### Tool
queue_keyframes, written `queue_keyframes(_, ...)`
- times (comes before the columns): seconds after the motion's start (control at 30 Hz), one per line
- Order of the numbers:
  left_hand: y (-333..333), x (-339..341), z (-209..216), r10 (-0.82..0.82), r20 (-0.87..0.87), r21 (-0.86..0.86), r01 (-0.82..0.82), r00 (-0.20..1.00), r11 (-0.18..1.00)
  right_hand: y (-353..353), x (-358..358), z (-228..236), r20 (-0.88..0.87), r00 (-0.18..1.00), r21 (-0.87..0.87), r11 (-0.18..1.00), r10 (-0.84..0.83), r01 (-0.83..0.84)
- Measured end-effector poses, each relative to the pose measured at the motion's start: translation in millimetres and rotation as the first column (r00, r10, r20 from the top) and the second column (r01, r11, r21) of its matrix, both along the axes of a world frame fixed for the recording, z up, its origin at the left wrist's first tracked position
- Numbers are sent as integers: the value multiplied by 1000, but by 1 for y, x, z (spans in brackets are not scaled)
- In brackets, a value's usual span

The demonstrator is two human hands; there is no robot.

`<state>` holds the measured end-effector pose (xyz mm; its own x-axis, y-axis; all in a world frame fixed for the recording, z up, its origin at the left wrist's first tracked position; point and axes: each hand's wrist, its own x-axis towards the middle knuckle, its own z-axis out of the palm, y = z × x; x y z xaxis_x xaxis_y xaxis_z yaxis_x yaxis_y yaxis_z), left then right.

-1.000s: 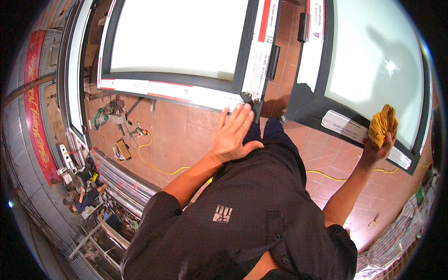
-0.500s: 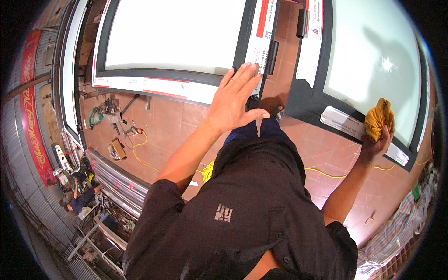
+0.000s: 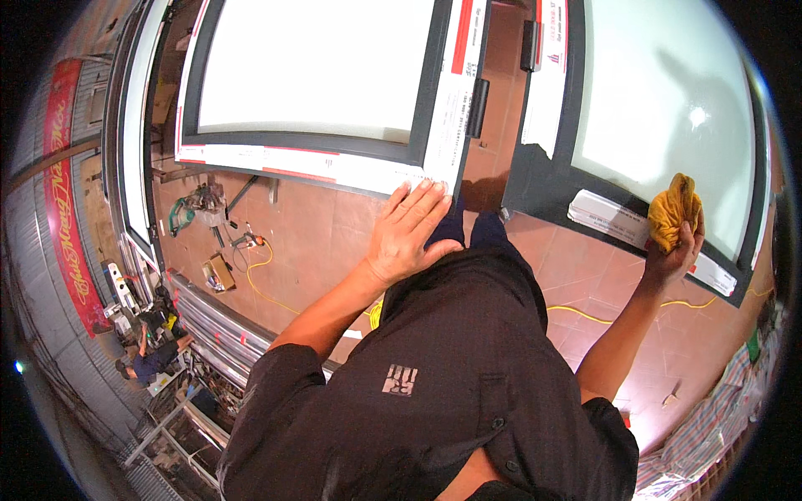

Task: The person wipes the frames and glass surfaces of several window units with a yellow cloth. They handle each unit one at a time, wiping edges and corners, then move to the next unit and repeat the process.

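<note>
My left hand (image 3: 411, 225) is open, its fingertips resting at the near right corner of a dark-framed glass panel (image 3: 422, 83). White and red protective tape covers much of that frame. In my right hand (image 3: 681, 252) is a bunched yellow cloth (image 3: 673, 215), held over the near edge of a second framed glass panel (image 3: 543, 179) on the right. Part of this frame's tape is absent, leaving dark metal bare, and a strip of white tape (image 3: 603, 215) sits beside the cloth. Black hinges (image 3: 477, 108) face each other across the gap between the panels.
Below the panels is a tiled floor (image 3: 576, 267) with a yellow cable (image 3: 576, 313), a green power tool (image 3: 180, 219) and a small cardboard box (image 3: 219, 274). Metal profiles (image 3: 213, 321) lie at the left. Farther left, another person (image 3: 154, 361) is among tools. A striped sheet (image 3: 710, 434) is at the lower right.
My left hand has drawn back toward me, from on top of the left panel's corner to its near edge. The right hand keeps the yellow cloth at nearly the same spot.
</note>
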<state>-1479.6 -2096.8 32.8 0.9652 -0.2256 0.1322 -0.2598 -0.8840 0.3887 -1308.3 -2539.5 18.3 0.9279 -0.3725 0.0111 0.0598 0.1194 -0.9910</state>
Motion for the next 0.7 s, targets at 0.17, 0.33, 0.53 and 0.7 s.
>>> queue_keyframes(0.17,23,8,12,78,-33,-379,-85,996,922,-6,-1,-7,90,996,-201,980,19,0)
queue_keyframes(0.33,27,26,4,78,-127,87,-67,989,994,0,0,-5,49,998,-29,998,49,-47)
queue_keyframes(0.53,32,36,-6,-147,-46,138,152,988,979,11,0,1,10,1000,65,997,28,-28)
queue_keyframes(0.7,38,45,-10,-208,35,105,204,977,973,-12,3,-11,-10,998,113,992,57,-56)
